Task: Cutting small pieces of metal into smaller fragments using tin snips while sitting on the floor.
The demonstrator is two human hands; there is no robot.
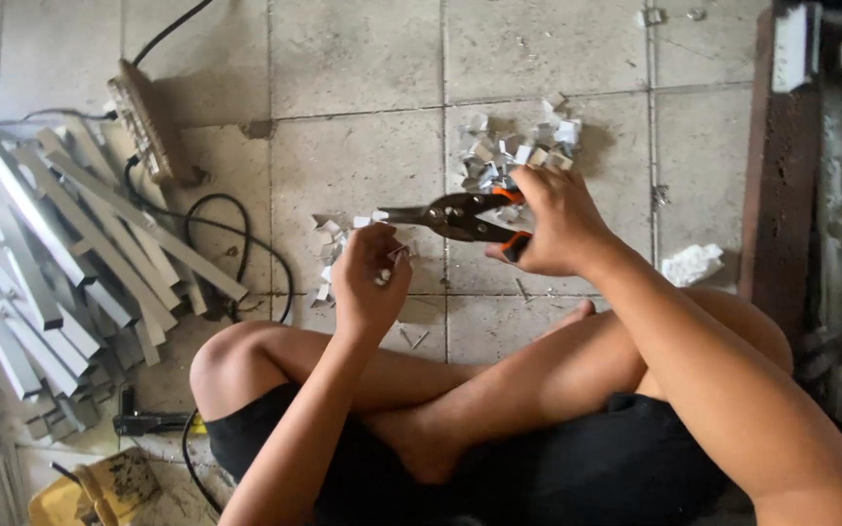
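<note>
I sit cross-legged on a tiled floor. My right hand (555, 219) grips the orange handles of a pair of metal snips (455, 215), whose dark blades point left. My left hand (370, 278) pinches a small shiny metal piece (389, 255) just below the blade tips. A pile of small cut metal pieces (514, 151) lies on the floor behind my right hand. A smaller scatter of cut pieces (331, 239) lies beside my left hand.
A heap of long grey metal channel strips (60, 263) lies at the left, with a power strip (146, 122) and black cables (216, 234) beside it. A white crumpled scrap (691, 264) sits by my right knee. A dark wooden frame (782, 166) stands at right.
</note>
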